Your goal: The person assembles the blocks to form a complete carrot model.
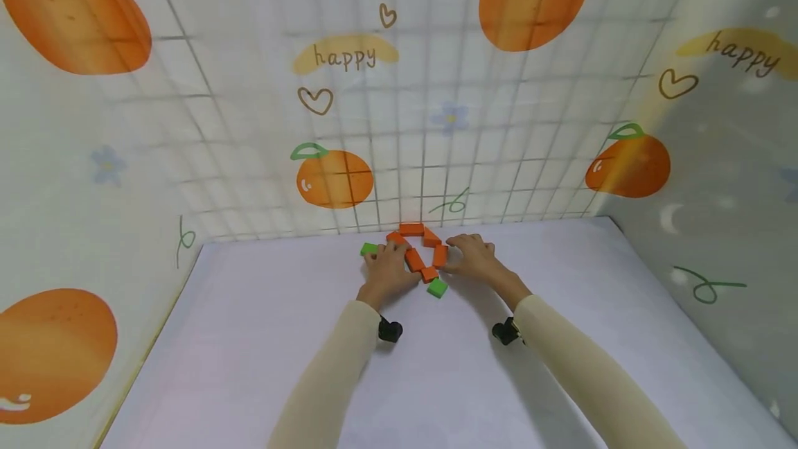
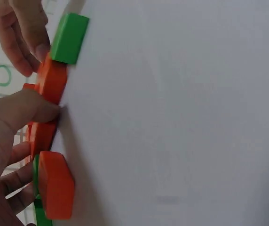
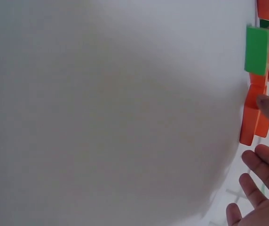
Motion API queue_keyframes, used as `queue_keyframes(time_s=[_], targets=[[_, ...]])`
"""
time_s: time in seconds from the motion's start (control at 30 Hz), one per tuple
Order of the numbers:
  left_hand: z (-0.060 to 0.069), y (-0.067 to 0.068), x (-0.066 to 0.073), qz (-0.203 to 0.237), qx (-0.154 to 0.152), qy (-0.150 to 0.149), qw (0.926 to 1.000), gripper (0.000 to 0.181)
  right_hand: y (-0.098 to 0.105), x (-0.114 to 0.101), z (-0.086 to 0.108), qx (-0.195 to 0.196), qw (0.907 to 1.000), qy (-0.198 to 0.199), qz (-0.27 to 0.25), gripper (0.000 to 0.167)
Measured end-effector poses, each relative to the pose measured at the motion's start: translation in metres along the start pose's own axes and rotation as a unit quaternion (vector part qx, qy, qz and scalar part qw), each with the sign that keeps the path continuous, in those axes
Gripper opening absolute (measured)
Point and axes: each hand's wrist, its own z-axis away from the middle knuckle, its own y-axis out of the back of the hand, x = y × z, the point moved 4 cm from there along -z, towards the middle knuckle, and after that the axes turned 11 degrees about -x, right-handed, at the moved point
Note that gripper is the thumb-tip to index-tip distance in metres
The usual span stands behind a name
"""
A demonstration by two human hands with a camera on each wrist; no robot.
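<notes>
Orange blocks stand in a rough ring at the back of the white table. My left hand point(image 1: 389, 269) is over the ring's left side. Its thumb and a finger are at the two ends of a slanted orange block point(image 1: 414, 260), pinching it. Across the ring, my right hand point(image 1: 474, 258) has its fingers spread, and its thumb point(image 3: 266, 103) touches an upright-lying orange block point(image 1: 440, 256). A small orange block point(image 1: 429, 274) is at the front of the ring, with a green block point(image 1: 438, 287) close before it. My left fingers partly hide another orange block point(image 1: 396, 238).
A long orange block point(image 1: 411, 229) and an orange wedge point(image 1: 431, 237) form the back, near the patterned wall cloth point(image 1: 405, 179). Another green block point(image 1: 368, 249) lies left of my left hand. The white tabletop point(image 1: 249, 352) extends toward me.
</notes>
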Motion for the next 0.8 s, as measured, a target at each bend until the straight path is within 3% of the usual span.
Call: queue_keyframes(time_s=[0.13,0.27,0.37,0.57,0.7,0.8], targets=[[0.004,0.0,0.0,0.03,-0.006,-0.001,0.9995,0.062,-0.003,0.004,-0.002,-0.007,0.9999,0.014,-0.006,0.071],[0.021,0.011,-0.004,0.082,-0.011,-0.028,0.9962,0.061,-0.002,0.002,-0.003,-0.013,0.9999,0.007,0.006,0.072],[0.047,0.017,-0.007,0.102,-0.004,-0.058,0.9931,0.06,-0.001,0.0,-0.004,-0.018,0.9996,0.002,0.021,0.071],[0.107,0.016,-0.008,0.093,-0.01,-0.111,0.9893,0.062,0.002,-0.002,-0.003,-0.02,0.999,0.003,0.039,0.066],[0.131,0.009,-0.01,0.067,-0.014,-0.129,0.9892,0.06,0.009,-0.001,0.003,0.004,0.9998,0.015,0.016,0.062],[0.143,0.002,-0.016,0.062,-0.017,-0.124,0.9903,0.058,0.011,-0.003,0.012,0.017,0.9992,0.035,0.003,0.059]])
